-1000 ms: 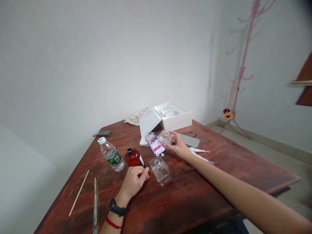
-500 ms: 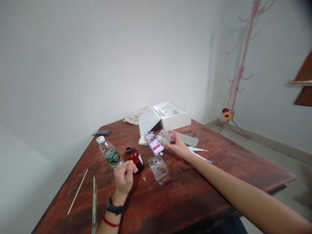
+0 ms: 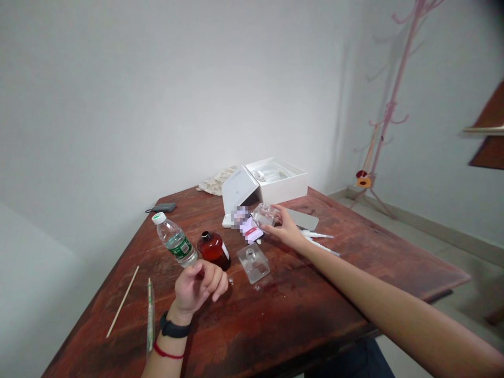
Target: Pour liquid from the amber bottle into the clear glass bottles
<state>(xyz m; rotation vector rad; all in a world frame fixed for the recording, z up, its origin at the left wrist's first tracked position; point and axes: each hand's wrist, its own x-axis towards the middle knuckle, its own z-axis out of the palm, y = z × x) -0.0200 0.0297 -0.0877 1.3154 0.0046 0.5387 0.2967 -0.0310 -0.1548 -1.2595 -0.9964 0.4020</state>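
My right hand point(image 3: 286, 230) grips a small clear glass bottle point(image 3: 264, 216) by its side, holding it above a phone point(image 3: 252, 231) with a lit screen. My left hand point(image 3: 200, 284) hovers over the table with its fingers loosely curled and apart, holding nothing. Just beyond it stands a brown bottle point(image 3: 214, 251) with an open neck and a white label. To the left of that, a water bottle point(image 3: 179, 245) with a white cap and green label is partly filled. A second clear square glass bottle point(image 3: 255, 268) sits between my hands on the table.
A white box point(image 3: 283, 184) with its lid tipped open stands at the back, a cloth point(image 3: 216, 181) beside it. White droppers point(image 3: 318, 236) and a grey flat slab point(image 3: 303, 219) lie right. A thin stick point(image 3: 123, 302) and wrapped chopsticks point(image 3: 150, 315) lie left; a dark pouch point(image 3: 162, 208) lies behind.
My left hand has shifted slightly left and lower, and its closed fingers have loosened apart. My right hand still holds the glass bottle in nearly the same place. The view has shifted a little.
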